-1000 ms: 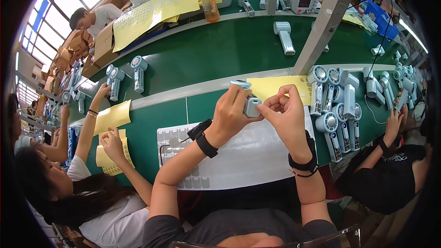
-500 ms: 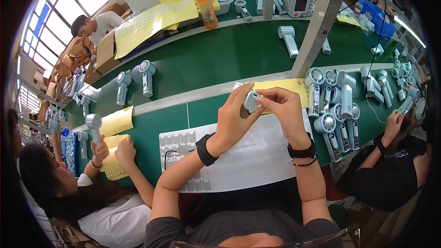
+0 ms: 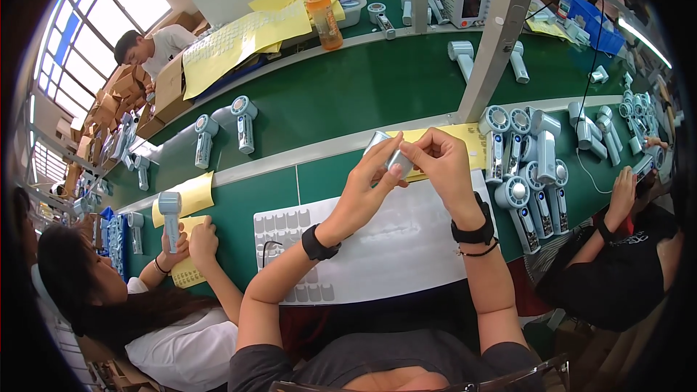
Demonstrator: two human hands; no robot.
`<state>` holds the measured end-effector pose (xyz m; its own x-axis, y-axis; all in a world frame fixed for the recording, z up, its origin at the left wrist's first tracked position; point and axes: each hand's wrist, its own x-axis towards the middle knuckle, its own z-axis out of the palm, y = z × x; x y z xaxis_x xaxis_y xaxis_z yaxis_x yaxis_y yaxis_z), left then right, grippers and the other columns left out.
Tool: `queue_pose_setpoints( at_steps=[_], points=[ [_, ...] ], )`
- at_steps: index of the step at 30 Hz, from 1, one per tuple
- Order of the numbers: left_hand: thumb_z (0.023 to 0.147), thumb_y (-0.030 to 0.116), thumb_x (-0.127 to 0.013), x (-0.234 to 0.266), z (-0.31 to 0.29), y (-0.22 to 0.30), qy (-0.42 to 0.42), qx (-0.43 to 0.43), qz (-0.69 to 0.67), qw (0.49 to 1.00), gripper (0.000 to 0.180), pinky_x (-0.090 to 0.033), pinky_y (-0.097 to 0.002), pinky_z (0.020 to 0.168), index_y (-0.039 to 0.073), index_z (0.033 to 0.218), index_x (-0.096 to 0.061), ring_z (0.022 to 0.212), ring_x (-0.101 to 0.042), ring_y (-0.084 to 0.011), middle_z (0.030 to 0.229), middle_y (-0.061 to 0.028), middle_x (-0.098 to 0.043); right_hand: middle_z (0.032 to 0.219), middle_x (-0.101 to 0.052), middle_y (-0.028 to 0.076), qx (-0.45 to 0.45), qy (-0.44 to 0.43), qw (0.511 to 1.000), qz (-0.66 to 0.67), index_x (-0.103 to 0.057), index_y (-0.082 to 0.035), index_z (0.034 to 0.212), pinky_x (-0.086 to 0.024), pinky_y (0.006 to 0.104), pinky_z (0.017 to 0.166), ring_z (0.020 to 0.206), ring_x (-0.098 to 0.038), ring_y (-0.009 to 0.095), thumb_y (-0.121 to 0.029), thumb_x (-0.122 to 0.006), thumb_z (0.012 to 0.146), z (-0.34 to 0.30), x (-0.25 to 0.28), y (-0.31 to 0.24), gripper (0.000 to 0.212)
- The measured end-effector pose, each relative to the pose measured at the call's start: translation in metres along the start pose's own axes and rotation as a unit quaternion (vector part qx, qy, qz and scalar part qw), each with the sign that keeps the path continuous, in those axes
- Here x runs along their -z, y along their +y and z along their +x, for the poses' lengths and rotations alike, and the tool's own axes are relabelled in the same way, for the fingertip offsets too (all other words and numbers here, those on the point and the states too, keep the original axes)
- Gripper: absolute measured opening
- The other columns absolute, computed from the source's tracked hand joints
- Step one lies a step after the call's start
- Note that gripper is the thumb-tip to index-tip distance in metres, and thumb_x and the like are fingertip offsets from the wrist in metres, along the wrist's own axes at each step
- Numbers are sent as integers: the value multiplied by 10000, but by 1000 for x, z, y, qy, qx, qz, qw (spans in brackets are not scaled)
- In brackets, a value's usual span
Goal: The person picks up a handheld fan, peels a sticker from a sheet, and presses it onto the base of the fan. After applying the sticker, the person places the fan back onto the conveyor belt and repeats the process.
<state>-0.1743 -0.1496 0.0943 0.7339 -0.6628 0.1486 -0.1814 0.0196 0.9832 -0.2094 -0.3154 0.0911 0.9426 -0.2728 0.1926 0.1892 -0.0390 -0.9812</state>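
Note:
My left hand (image 3: 367,185) is wrapped round a light blue handheld fan (image 3: 398,162), held tilted above the white sheet. Part of the fan shows beyond my fingers, and the rest is hidden by them. My right hand (image 3: 439,167) is closed, thumb and fingertips pinched against the end of the fan; whether something small sits between them cannot be made out. Below lies the glossy white backing sheet (image 3: 392,254) with rows of grey rounded labels (image 3: 283,221) along its left side. A yellow sheet (image 3: 465,133) lies just behind my hands.
Several handheld fans (image 3: 517,192) lie bunched to my right, near a metal post (image 3: 501,36). More fans (image 3: 245,131) stand on the green belt (image 3: 327,91) ahead. A co-worker at left holds a fan (image 3: 170,207); another person's hand (image 3: 622,192) is at right.
The fan in my left hand has turned, showing its side instead of its rounded end. My right fingertips have shifted slightly left and up. Fans on the belt have moved right.

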Motion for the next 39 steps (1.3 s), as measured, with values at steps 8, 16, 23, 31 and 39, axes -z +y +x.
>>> queue_pose_setpoints(
  at_steps=[8, 16, 23, 31, 39],
  points=[
    [973, 97, -551, 21, 2, -10, 3, -14, -42, 999, 484, -518, -328, 908, 73, 1440, -425, 1096, -601, -250, 1467, -152, -403, 719, -624, -9, -93, 27, 991, 89, -631, -31, 799, -416, 202, 586, 656, -558, 57, -183, -610, 951, -16, 12, 12, 216],
    [857, 4, -605, 125, 98, -67, -12, -201, 488, 849, 494, -499, -403, 915, 116, 1332, -534, 1041, -587, -358, 1415, -113, -472, 831, -603, 86, 70, -85, 969, -223, -656, -20, 934, -458, 315, 702, 738, -559, 212, -101, -670, 846, -96, -47, 35, 121],
    [884, 35, -589, 152, 107, -111, -7, -144, 560, 816, 489, -453, -425, 987, 136, 1354, -502, 1091, -565, -356, 1431, -105, -458, 909, -549, 92, 154, -139, 929, -307, -663, -35, 993, -438, 381, 768, 891, -530, 282, -67, -691, 769, -94, -122, 36, 228],
    [823, 280, -719, 160, 60, -106, 293, -76, 716, 629, 706, -437, -421, 986, 63, 1412, -397, 1205, -508, -371, 1389, -175, -462, 889, -540, 84, 173, -107, 893, -401, -661, -42, 960, -422, 379, 734, 866, -530, 265, -95, -714, 754, -68, -167, 64, 219],
    [782, 204, -740, 210, 42, -123, 349, 121, 596, 713, 658, -505, -440, 793, -17, 1315, -424, 963, -582, -396, 1080, -211, -575, 864, -550, 75, 200, -86, 905, -364, -650, -49, 863, -426, 378, 735, 833, -539, 250, -94, -712, 758, -70, -174, 69, 130]
  ],
)
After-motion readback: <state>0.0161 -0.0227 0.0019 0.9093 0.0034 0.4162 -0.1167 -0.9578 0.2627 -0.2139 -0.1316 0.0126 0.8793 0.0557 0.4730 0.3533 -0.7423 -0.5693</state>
